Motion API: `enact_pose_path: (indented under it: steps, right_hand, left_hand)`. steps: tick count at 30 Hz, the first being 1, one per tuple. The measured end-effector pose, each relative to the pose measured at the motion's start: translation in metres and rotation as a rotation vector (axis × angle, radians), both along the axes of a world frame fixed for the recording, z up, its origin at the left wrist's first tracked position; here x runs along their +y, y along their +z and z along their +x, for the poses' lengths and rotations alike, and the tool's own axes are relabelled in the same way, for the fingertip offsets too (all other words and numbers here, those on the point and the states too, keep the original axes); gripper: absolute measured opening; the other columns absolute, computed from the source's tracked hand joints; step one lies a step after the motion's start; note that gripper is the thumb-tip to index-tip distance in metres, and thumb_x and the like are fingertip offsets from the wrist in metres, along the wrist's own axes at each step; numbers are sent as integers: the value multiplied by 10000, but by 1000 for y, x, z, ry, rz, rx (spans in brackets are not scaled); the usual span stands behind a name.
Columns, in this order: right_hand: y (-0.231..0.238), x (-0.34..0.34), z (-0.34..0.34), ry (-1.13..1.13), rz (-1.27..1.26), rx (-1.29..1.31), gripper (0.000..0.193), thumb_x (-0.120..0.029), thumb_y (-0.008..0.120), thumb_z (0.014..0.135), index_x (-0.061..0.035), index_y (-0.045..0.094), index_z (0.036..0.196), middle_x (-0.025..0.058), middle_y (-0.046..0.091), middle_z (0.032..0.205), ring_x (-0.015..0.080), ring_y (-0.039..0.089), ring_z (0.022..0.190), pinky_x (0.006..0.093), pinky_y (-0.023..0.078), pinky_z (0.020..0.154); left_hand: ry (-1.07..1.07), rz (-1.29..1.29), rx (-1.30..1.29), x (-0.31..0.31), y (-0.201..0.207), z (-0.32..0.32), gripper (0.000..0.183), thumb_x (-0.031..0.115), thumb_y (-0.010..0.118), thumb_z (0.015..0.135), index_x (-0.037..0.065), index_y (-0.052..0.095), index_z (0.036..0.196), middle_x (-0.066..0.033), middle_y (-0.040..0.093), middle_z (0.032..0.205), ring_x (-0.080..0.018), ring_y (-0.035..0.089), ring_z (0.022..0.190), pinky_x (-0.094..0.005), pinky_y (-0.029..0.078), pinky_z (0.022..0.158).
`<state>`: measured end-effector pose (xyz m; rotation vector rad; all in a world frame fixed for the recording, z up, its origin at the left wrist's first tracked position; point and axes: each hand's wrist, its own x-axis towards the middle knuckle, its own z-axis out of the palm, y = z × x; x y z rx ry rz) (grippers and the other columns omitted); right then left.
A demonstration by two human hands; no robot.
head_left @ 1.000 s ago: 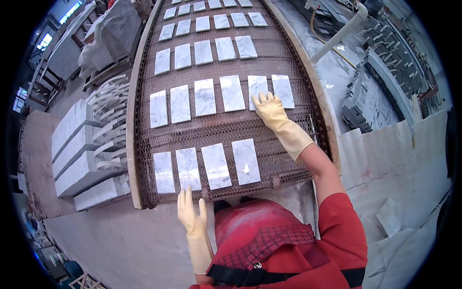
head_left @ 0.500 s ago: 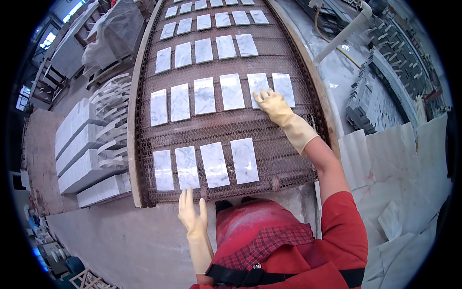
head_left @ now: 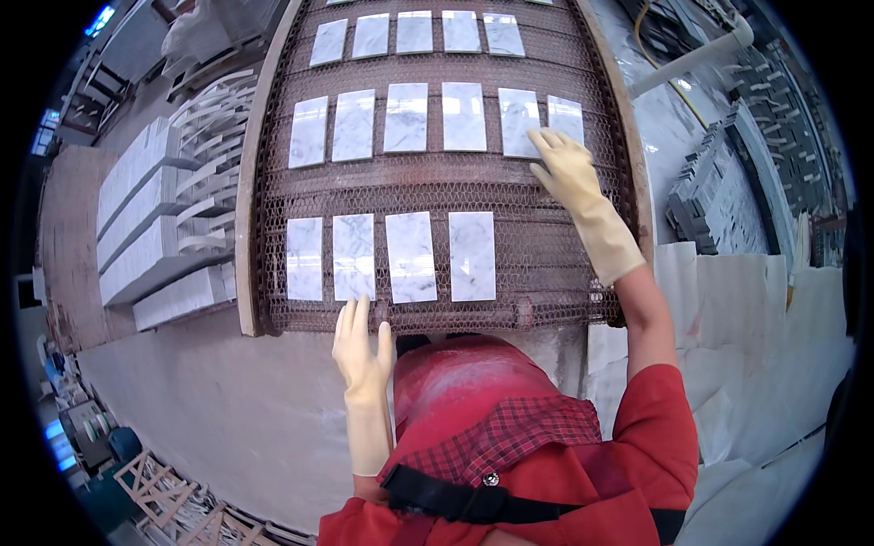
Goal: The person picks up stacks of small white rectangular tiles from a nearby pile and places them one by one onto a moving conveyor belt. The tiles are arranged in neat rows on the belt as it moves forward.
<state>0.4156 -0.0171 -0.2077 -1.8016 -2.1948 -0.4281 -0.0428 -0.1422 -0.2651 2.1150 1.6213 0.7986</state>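
Note:
White, grey-veined marble tiles lie in rows on a brown wire-mesh conveyor belt [head_left: 391,193]. My right hand [head_left: 569,173], in a cream rubber glove, is at the right end of the second row. Its fingers are stretched out over the near edges of the fifth tile [head_left: 519,114] and the rightmost tile [head_left: 566,116], partly hiding the latter. Whether they press on the stone, I cannot tell. My left hand [head_left: 362,355], gloved alike, is held open at the belt's near end. Its fingertips reach the near edge of the second tile [head_left: 353,250] in the front row.
Wooden rails [head_left: 253,209] border the belt. Stacked pale slabs with curved strips between them [head_left: 150,218] stand on the left. A grey pipe [head_left: 692,59] juts in at the upper right, above dark notched stacks [head_left: 719,191]. Pale sheets [head_left: 728,318] cover the right side.
The view has tilted, so belt and tiles sit higher in the picture. My right hand has shifted right and nearer, off the middle of the fifth tile. My left hand stays by the front row.

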Motion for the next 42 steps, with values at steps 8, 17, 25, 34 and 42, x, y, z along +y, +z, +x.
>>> enact_pose_path:
  steps: [8,17,25,34,42]
  right_hand:
    - [-18,-59,-49,-65,26,-33,621,-227,808,926,-4,602,1468,182,659,1360,349,633,1228,485,535,1043]
    - [-59,-8,27,-466,13,9,596,-191,760,956,-79,549,1502,157,632,1409,365,656,1167,479,567,974]
    - [-59,-1,47,-471,-21,5,601,-70,697,967,-112,517,1538,196,630,1496,382,684,1211,472,584,1002]
    - [-74,5,64,-462,-27,-114,659,10,693,919,-108,503,1539,175,628,1480,334,725,1105,426,622,907]
    - [-74,12,67,-503,-77,-189,704,23,678,899,-126,480,1558,155,645,1433,323,757,1000,425,626,842]
  left_hand:
    - [-23,-1,-23,2,-8,4,569,158,759,922,-9,634,1452,-289,634,1452,-481,586,1356,-514,466,1170]
    - [50,76,104,40,-16,7,577,155,768,921,-13,624,1455,-302,639,1429,-476,595,1347,-510,477,1161]
    - [84,47,261,61,-42,3,637,245,804,915,47,594,1483,-233,559,1518,-443,558,1356,-519,458,1145]
    - [81,108,269,59,-47,4,670,229,790,907,53,566,1514,-232,546,1538,-446,554,1342,-536,455,1122]
    - [100,91,283,57,-50,3,672,250,787,922,71,566,1530,-248,546,1559,-460,550,1366,-537,448,1147]
